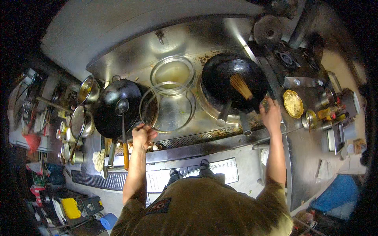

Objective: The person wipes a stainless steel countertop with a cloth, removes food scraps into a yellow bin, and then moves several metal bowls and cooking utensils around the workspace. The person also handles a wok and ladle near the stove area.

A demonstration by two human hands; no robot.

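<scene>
My left hand [143,136] has its fingers closed at the near-left rim of a thin round ring [194,107], which overlaps the metal basin's near edge in view. Whether the ring is bare or part of a clear lid cannot be told. Left of that hand, a ladle [123,126] with a wooden handle rests across a dark wok [110,94]. My right hand [270,113] is at the near-right edge of a second black wok [217,76]; its fingertips are partly hidden. A bamboo wok brush [240,85] lies in this wok, its handle end close to those fingers.
A metal basin [154,75] of cloudy liquid sits between the woks. A slotted drain [189,141] with eggshells [155,146] runs along the range's front. To the right stand a yellow bowl of food [293,103] and gas burners [286,59]. A strainer [78,121] and pots are at left.
</scene>
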